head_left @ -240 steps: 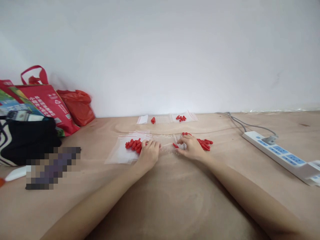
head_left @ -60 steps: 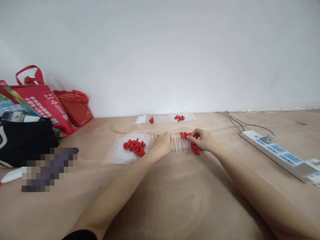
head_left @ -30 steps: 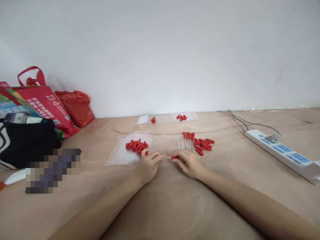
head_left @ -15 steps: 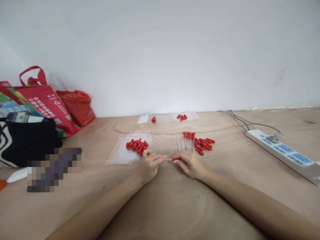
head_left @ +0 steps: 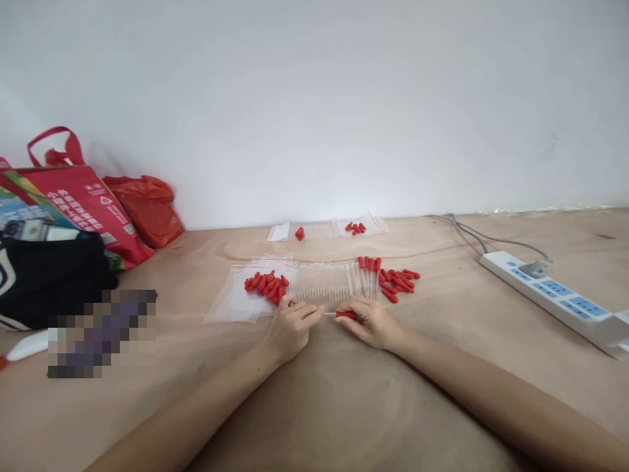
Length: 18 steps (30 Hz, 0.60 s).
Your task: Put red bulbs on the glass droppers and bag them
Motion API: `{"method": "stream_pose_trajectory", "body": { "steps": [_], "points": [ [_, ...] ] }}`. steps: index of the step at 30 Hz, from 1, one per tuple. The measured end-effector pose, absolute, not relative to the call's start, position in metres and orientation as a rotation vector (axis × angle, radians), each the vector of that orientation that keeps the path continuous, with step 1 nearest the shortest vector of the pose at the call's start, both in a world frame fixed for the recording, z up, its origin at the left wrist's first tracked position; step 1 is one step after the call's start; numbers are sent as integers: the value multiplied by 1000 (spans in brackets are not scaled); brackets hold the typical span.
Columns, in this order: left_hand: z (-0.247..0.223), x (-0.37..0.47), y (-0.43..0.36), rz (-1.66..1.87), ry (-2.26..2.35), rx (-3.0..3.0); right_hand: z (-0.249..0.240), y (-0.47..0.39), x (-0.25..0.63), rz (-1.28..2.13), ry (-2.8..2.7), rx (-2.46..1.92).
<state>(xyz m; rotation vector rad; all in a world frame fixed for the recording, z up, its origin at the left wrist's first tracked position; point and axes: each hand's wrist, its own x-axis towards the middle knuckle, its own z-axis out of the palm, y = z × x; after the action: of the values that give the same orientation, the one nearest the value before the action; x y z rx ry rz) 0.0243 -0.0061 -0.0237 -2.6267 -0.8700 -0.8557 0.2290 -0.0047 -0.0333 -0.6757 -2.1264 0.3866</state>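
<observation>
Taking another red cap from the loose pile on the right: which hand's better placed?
Right hand, probably: it's nearer that loose pile than the left hand, though it must first free the red cap it grips.

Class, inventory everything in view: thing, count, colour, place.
Tubes: many, clear, centre, far, some capped
Loose caps: many, red, beside tubes, far
Held tube: one, pale, front centre
Held cap: one, red, front centre
Zip bags: several, clear, left, far
White slip: one, white, far
Power strip: one, white, right
Corded plug: one, grey, in strip
Shopping bag: one, mainly red, left
Plastic bag: one, red, left
Dark bag: one, black, left
Pixelated object: one, dark, left
Pale object: one, white-orange, left
Table: one, brown, below
Wall: one, white, behind
Left hand: one, bare, at held tube
Right hand: one, bare, at held cap
</observation>
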Motion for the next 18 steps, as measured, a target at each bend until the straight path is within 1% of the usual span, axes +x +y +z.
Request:
{"method": "stream_pose_trajectory", "body": {
  "steps": [9, 18],
  "points": [
    [-24, 29, -8, -896, -826, -2592, -33, -5, 228, 345, -2201, -677],
    [-24, 32, -10, -947, -886, -2598, -35, -4, 225, 379, -2164, -707]
  ]
}}
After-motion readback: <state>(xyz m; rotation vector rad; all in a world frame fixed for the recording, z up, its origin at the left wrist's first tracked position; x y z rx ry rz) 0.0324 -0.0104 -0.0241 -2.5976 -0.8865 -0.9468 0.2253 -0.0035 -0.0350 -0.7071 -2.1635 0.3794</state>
